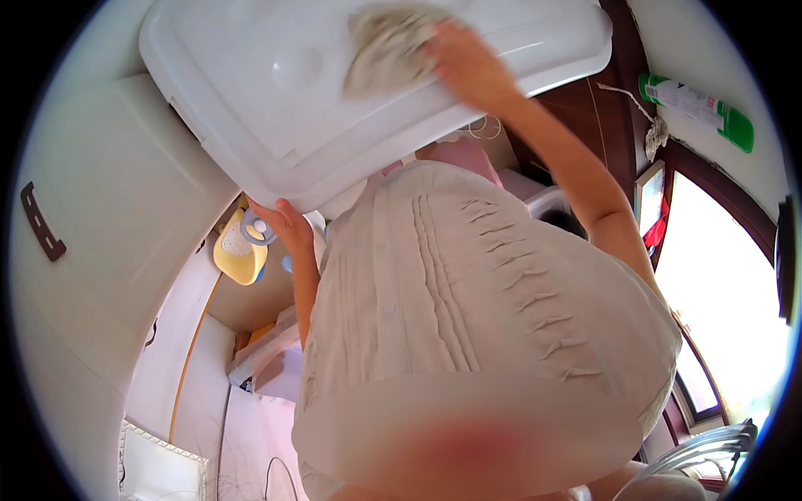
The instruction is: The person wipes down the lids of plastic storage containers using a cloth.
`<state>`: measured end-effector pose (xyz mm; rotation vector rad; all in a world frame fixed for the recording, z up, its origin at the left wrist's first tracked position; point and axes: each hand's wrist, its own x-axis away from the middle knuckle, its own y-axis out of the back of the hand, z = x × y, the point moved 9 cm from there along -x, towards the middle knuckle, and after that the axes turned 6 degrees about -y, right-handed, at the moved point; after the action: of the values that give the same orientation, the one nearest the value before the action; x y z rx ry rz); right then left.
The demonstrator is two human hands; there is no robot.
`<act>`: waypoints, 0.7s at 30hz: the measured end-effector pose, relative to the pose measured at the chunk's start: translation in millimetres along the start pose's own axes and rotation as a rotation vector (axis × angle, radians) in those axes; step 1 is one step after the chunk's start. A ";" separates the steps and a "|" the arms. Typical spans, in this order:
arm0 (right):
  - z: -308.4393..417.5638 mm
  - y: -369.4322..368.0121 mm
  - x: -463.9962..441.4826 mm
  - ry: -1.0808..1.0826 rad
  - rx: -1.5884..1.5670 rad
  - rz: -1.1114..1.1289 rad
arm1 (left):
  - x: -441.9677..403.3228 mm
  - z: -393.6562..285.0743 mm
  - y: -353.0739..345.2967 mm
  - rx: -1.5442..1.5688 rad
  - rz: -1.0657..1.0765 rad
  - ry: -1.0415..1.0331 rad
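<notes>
A large white plastic lid (251, 108) with a raised rim spans the top of the view, tilted. My right hand (468, 63) presses a crumpled beige cloth (388, 50) on the lid's surface; hand and cloth are slightly blurred. At the lid's lower left corner, my left hand (286, 224) supports the edge from beneath, its thumb and fingers partly showing.
A yellow and grey plastic item (241, 250) lies below the left hand. On the left is a white panel with a brown handle (42, 221). A green and white bottle (702, 108) is at the upper right, and a bright window (727, 292) is below it.
</notes>
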<state>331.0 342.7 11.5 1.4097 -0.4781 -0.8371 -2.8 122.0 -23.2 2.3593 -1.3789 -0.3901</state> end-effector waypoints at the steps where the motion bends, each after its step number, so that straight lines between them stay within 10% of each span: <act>1: -51.4 3.1 11.5 -0.098 0.071 -0.016 | 0.1 -1.6 1.5 -0.030 -0.004 -0.006; 5: -236.8 44.3 75.8 -0.758 0.219 0.061 | 1.5 -1.0 1.9 -0.057 0.092 -0.001; 8: -254.7 28.6 94.1 -0.750 0.213 -0.071 | 0.3 -1.1 0.9 -0.032 0.075 0.048; 21: 279.7 -35.4 -9.9 0.304 -0.599 0.190 | 7.7 19.6 -1.5 0.268 0.180 0.173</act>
<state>110.6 166.7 17.0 0.8950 -0.1041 -0.5347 -6.2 112.3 -41.7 2.3793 -1.6264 0.0530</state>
